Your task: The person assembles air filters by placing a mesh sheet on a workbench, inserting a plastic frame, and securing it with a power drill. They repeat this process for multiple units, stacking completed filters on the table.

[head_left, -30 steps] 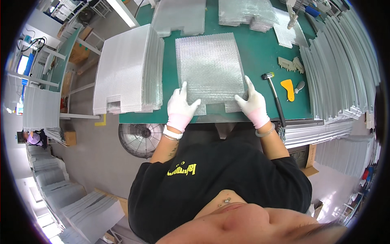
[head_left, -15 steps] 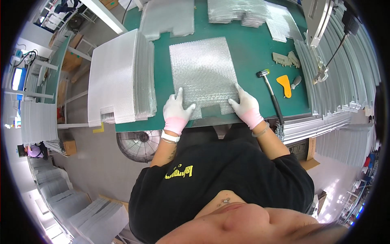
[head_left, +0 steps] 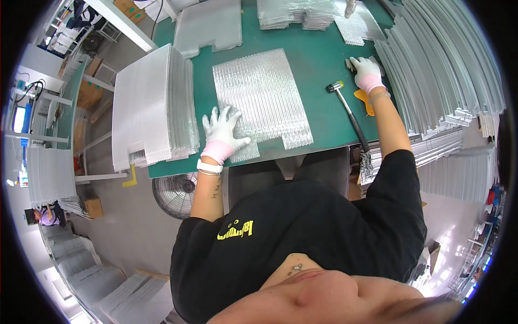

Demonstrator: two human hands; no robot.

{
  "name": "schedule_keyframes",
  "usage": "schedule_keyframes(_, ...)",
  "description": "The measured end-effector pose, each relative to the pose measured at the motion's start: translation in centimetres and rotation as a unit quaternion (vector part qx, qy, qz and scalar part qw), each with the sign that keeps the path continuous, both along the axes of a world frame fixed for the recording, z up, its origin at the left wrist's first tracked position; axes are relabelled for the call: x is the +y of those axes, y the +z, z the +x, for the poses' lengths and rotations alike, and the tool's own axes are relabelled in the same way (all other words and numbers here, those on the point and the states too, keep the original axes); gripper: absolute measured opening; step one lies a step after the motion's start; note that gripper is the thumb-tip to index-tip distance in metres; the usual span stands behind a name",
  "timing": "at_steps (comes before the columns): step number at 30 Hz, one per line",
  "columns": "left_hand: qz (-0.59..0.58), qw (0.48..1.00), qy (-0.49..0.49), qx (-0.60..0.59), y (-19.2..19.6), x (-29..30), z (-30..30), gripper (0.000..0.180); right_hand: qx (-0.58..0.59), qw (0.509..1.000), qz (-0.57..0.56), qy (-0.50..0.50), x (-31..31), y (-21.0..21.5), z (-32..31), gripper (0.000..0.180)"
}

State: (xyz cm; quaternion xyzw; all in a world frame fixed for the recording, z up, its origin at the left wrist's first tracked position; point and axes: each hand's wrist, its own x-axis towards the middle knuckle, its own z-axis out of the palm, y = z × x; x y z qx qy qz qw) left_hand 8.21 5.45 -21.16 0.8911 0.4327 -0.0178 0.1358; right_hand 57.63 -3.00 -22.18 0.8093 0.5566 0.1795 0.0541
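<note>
Left hand (head_left: 224,135) lies spread flat on the light, flexible foil bubble sheet (head_left: 261,102); lift it by its edges. Right hand (head_left: 367,70) is curled over small parts on the bench (head_left: 324,48); its grip cannot be told.

Your view is bright and evenly lit from overhead, so the green counter (head_left: 318,59) shows only faint, soft shadows. The silvery sheet (head_left: 261,102) and the stacked panels (head_left: 148,105) throw back a pale sheen, close to glare. Straight edges bow strongly toward the round black rim. Your chin at the bottom is blurred; the middle stays sharp.
</note>
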Motion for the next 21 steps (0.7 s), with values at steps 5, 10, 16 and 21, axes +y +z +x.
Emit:
schedule_keyframes(5,0.072,0.996,0.037,-0.042,1.5,-5.1,-0.4,0.083,0.035,0.998,0.044,-0.04,-0.4,-0.6,0.6,0.025)
schedule_keyframes(10,0.166,0.886,-0.06,-0.429,0.3,-12.0,-3.5,0.054,0.192,0.873,0.377,0.242,-3.3,2.6,-10.6,0.022)
schedule_keyframes(16,-0.527,0.615,0.219,-0.543,-9.3,-18.7,-4.3,0.044,0.669,0.668,0.081,0.315,-15.3,-0.5,-30.3,0.017)
schedule_keyframes(21,-0.513,0.523,0.282,-0.62,-9.8,-16.3,-1.3,0.046,0.913,0.403,0.058,0.014,-16.4,-8.5,-33.6,0.037)
